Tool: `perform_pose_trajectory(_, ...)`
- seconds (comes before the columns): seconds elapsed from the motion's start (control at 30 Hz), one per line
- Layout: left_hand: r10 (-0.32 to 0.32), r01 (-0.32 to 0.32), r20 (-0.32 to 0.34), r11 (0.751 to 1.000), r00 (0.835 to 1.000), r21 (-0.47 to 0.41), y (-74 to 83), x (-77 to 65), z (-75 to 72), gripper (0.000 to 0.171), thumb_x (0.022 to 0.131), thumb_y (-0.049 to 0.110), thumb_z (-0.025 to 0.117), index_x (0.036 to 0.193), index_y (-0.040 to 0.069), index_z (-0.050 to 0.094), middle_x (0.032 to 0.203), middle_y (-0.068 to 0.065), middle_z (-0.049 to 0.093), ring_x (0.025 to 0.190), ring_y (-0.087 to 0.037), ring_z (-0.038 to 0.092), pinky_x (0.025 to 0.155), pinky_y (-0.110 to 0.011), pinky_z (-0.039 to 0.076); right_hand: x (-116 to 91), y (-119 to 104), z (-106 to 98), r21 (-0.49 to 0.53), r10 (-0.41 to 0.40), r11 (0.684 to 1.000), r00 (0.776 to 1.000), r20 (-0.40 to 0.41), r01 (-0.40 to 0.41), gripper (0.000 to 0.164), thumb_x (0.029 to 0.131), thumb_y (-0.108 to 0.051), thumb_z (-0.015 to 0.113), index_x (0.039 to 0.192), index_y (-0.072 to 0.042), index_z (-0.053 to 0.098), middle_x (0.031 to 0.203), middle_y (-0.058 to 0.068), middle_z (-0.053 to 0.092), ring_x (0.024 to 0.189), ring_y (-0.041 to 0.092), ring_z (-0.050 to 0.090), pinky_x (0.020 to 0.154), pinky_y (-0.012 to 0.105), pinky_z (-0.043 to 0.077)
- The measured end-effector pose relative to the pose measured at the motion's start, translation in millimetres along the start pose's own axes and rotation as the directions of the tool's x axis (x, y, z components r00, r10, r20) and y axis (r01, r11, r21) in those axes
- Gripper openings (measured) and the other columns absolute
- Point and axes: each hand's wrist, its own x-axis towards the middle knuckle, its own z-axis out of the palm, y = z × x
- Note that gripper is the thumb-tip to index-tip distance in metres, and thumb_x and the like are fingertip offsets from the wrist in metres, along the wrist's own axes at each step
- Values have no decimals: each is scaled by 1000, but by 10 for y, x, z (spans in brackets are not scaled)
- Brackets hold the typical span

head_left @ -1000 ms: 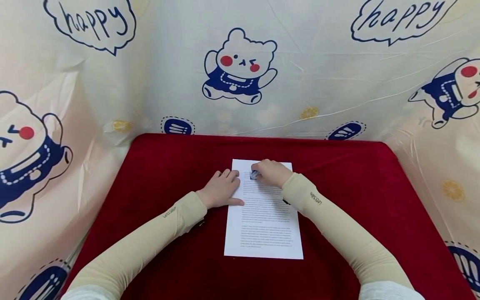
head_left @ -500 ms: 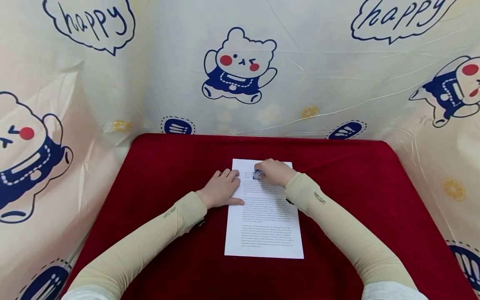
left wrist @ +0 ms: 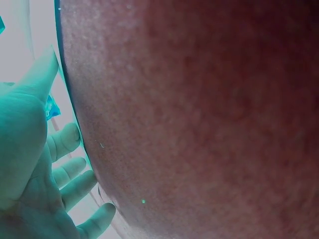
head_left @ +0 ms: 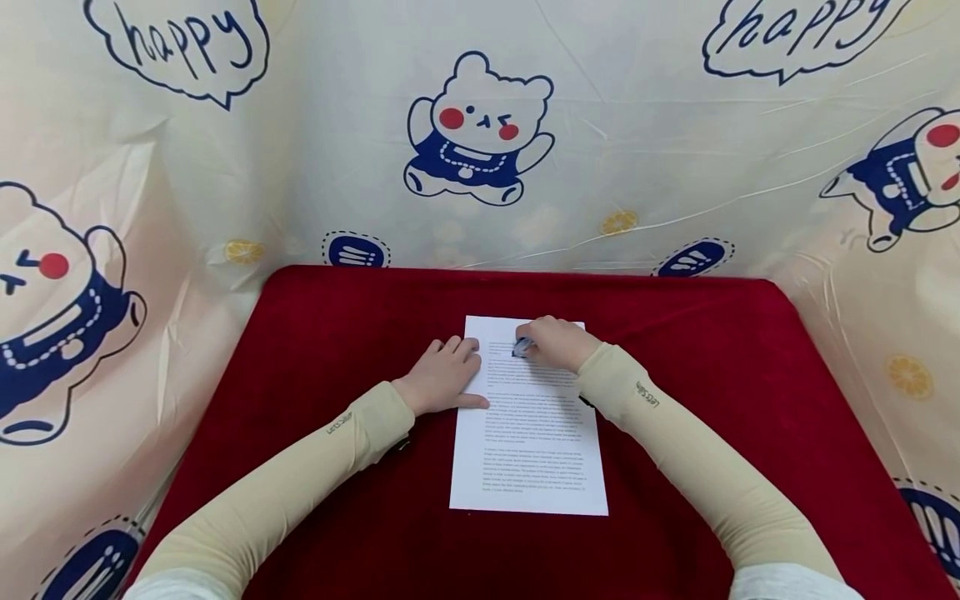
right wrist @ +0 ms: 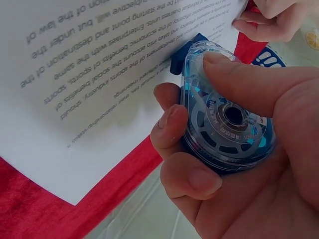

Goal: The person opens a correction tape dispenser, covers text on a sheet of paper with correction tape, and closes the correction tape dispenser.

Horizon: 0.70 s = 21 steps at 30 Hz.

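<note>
A sheet of printed paper [head_left: 528,467] lies on the red cloth. My right hand [head_left: 558,342] grips a clear blue correction tape [right wrist: 219,134], thumb on its top face and fingers curled beneath. In the right wrist view, the blue tip [right wrist: 182,56] meets the page at the printed lines; its exact contact point is hidden. My left hand [head_left: 441,379] rests over the paper's left edge, fingers spread and thumb stretched across the margin. The left wrist view shows these fingers [left wrist: 79,190] loosely extended, holding nothing.
A red cloth [head_left: 337,333] covers the table on both sides of the sheet. Behind and beside it hangs a pale curtain [head_left: 322,167] printed with cartoon bears.
My right hand has slid a short way to the right along the upper text lines, with the correction tape in its grip. The left hand stays put.
</note>
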Motion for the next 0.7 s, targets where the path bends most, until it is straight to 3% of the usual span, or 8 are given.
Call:
perform_pose_trajectory(0.4, -8, 8, 22, 1000, 1000, -12, 1, 19, -10, 70, 92, 69, 65, 121, 5, 66, 145, -16, 50, 118, -31, 47, 93, -49, 45, -76, 99, -2, 8, 38, 999, 999, 1, -38, 19, 99, -11, 71, 118, -11, 74, 111, 7, 73, 87, 21, 62, 86, 37, 57)
perform_pose_trajectory(0.7, -12, 12, 40, 1000, 999, -14, 18, 13, -64, 71, 92, 69, 64, 122, 5, 66, 146, -16, 50, 119, -30, 47, 94, -48, 45, -131, 171, -17, 7, 20, 1000, 1000, -9, -19, 16, 99, -10, 70, 115, -10, 75, 109, 7, 73, 86, 21, 61, 86, 36, 55)
